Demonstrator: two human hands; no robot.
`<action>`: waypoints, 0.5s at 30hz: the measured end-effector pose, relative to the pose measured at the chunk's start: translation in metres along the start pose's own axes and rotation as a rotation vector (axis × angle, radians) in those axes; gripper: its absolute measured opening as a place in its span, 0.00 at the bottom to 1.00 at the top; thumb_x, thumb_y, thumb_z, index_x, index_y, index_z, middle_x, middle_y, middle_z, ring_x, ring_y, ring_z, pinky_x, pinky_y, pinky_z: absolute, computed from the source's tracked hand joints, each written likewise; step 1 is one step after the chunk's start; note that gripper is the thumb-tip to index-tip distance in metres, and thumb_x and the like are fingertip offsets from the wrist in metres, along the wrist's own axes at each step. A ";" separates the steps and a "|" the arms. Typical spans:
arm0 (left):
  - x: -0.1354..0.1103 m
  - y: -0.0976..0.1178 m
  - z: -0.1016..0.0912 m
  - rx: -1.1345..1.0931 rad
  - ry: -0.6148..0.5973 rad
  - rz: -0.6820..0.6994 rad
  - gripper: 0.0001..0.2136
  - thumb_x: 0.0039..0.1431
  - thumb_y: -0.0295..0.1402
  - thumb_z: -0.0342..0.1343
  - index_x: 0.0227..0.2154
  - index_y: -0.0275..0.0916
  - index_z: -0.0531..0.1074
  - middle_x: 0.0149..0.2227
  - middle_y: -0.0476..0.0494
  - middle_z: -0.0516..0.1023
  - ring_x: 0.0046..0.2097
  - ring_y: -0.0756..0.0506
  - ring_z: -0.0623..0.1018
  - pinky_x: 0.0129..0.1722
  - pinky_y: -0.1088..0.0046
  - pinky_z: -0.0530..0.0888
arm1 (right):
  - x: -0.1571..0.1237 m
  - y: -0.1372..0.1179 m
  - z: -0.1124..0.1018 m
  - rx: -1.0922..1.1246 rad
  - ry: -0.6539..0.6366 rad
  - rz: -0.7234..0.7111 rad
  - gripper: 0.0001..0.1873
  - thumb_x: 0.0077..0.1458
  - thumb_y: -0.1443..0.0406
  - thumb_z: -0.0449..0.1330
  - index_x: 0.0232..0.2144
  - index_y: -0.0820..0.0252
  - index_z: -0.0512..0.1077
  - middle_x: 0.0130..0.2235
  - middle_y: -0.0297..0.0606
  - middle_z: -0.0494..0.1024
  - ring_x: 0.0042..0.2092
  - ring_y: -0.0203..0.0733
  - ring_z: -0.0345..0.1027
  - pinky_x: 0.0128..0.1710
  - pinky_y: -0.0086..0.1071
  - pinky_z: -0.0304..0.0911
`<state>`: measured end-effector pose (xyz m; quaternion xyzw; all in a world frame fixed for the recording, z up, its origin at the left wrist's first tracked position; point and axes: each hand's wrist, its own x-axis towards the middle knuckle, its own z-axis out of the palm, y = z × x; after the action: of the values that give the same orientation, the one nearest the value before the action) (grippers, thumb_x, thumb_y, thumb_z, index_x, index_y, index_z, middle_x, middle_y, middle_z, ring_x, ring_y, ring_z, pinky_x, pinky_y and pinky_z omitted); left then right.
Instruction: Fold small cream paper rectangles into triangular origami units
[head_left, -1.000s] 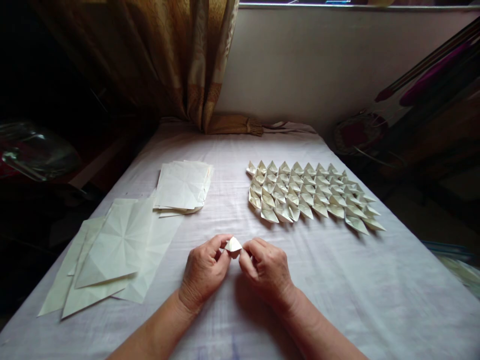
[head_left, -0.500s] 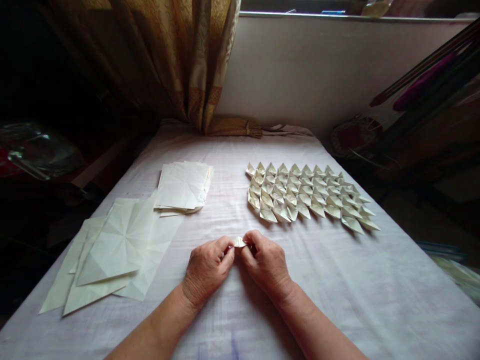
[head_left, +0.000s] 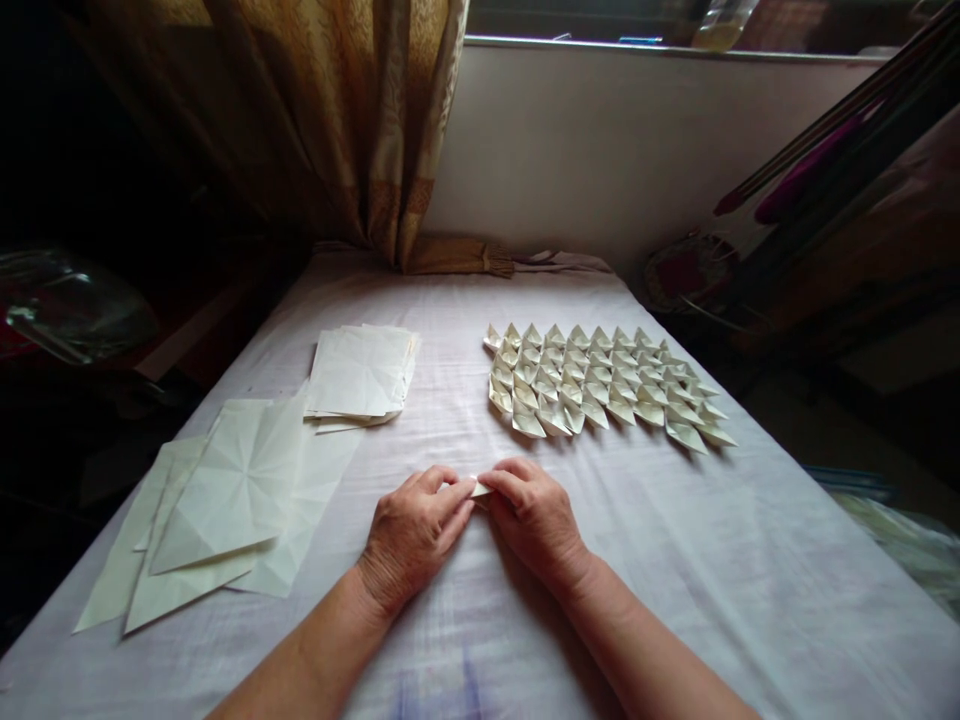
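Observation:
Between my two hands is a small folded piece of white paper (head_left: 481, 490), mostly covered by the fingers. My left hand (head_left: 416, 525) pinches its left side, thumb and fingers closed. On the other side my right hand (head_left: 534, 515) grips it with bent fingers. Beyond the right hand, several folded paper boats (head_left: 600, 385) stand in close rows on the cloth. To the left lie a stack of square paper sheets (head_left: 360, 372) and, nearer, several larger creased sheets (head_left: 244, 490) that overlap.
A pale cloth (head_left: 675, 580) covers the table. A gold curtain (head_left: 390, 130) hangs at the back left, its end resting on the far edge. Behind stands a white wall (head_left: 555, 150) with a ledge. A clear plastic item (head_left: 75, 305) shows at the left.
The folded paper has turned in my fingers and now shows as a thin pointed edge. My fingers have closed further over it. The view has shifted slightly.

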<state>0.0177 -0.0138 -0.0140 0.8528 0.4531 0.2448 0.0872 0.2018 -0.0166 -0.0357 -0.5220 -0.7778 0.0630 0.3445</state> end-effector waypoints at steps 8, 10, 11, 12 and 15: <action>-0.009 -0.013 -0.003 0.172 0.026 0.214 0.12 0.66 0.31 0.49 0.48 0.43 0.75 0.41 0.45 0.79 0.38 0.47 0.76 0.35 0.73 0.75 | -0.004 -0.002 -0.020 -0.094 -0.141 -0.241 0.13 0.62 0.69 0.53 0.47 0.59 0.73 0.39 0.43 0.76 0.38 0.42 0.66 0.38 0.33 0.64; -0.010 -0.016 -0.005 0.188 0.008 0.251 0.13 0.66 0.30 0.49 0.48 0.43 0.74 0.42 0.44 0.79 0.38 0.47 0.76 0.35 0.74 0.75 | -0.004 -0.003 -0.022 -0.116 -0.160 -0.246 0.13 0.63 0.68 0.53 0.47 0.59 0.73 0.40 0.43 0.76 0.38 0.42 0.66 0.38 0.34 0.64; -0.010 -0.017 -0.005 0.191 0.000 0.257 0.13 0.66 0.30 0.49 0.49 0.43 0.74 0.42 0.44 0.79 0.38 0.47 0.76 0.35 0.74 0.75 | -0.004 -0.004 -0.023 -0.121 -0.166 -0.244 0.14 0.63 0.68 0.52 0.47 0.59 0.73 0.40 0.42 0.76 0.38 0.42 0.66 0.38 0.34 0.64; -0.010 -0.017 -0.006 0.191 -0.006 0.260 0.13 0.66 0.30 0.49 0.49 0.42 0.74 0.42 0.43 0.79 0.38 0.47 0.76 0.35 0.73 0.76 | -0.004 -0.004 -0.023 -0.126 -0.172 -0.243 0.14 0.63 0.68 0.51 0.47 0.59 0.73 0.40 0.42 0.76 0.38 0.42 0.66 0.38 0.34 0.64; -0.012 -0.017 -0.006 0.177 -0.006 0.253 0.13 0.66 0.30 0.49 0.50 0.42 0.74 0.43 0.43 0.79 0.40 0.46 0.76 0.37 0.72 0.76 | -0.004 -0.005 -0.023 -0.134 -0.181 -0.245 0.15 0.63 0.68 0.50 0.48 0.59 0.73 0.40 0.43 0.76 0.38 0.42 0.66 0.37 0.34 0.64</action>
<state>-0.0032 -0.0137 -0.0195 0.9082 0.3614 0.2103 -0.0184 0.2129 -0.0278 -0.0182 -0.4374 -0.8659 0.0153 0.2424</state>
